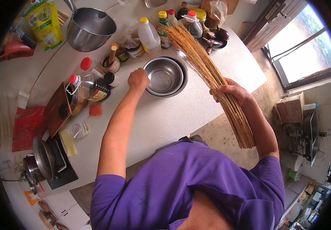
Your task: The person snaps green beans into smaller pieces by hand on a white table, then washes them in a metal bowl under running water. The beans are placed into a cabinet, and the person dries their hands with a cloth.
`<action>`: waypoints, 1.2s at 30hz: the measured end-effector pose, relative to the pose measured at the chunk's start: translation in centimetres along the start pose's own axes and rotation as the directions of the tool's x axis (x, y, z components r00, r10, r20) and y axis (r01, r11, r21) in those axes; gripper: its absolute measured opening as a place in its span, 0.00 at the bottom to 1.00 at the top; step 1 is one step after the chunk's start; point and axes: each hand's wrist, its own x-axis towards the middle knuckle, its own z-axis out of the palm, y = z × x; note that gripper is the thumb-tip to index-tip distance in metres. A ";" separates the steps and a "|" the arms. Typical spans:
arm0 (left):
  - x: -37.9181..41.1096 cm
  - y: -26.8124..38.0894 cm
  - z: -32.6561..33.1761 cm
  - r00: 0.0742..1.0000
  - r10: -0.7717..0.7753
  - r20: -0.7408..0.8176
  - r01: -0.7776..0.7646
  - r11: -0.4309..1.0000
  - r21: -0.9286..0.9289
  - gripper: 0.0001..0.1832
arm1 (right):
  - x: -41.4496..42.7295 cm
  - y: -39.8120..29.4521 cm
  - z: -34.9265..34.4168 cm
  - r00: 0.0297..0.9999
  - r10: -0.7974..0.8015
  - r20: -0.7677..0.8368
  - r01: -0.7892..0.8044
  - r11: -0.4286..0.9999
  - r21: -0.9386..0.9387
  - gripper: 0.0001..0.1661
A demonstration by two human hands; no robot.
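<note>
My right hand [234, 90] is closed around the stalks of a straw hand broom [208, 66], whose bushy end points up and to the left, over the counter. The cut ends of its stalks lie along my right forearm. My left hand [139, 81] is at the left rim of the nested stainless steel bowls [165, 76], its fingers curled against the edge; the fingertips are hidden, so a grip on the rim cannot be confirmed. The inner bowl has only a little shine and marks on its bottom. Both bowls rest on the white speckled counter [194, 99].
Behind the bowls stand a white plastic jug [148, 34], a mortar [110, 63] and eggplants [218, 37] in a dish. Bottles, including a dark sauce jug [95, 89], line the left. A metal pot [90, 30] sits at the upper left. The counter's edge [211, 122] runs before me.
</note>
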 end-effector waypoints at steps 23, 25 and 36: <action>-15.3 -14.4 0.3 0.899 -0.322 -0.297 0.088 0.796 -0.599 0.17 | 14.0 4.7 -1.7 0.878 0.433 0.206 -0.392 0.896 -0.210 0.25; -15.8 -14.3 0.8 0.879 -0.328 -0.345 0.040 0.774 -0.632 0.16 | 14.6 2.4 -1.6 0.874 0.485 0.029 -0.443 0.822 -0.359 0.26; -19.4 -13.8 1.7 0.873 -0.486 0.042 0.241 0.353 -0.904 0.11 | 20.0 -6.1 0.5 0.940 0.169 0.295 0.319 -0.137 -0.938 0.28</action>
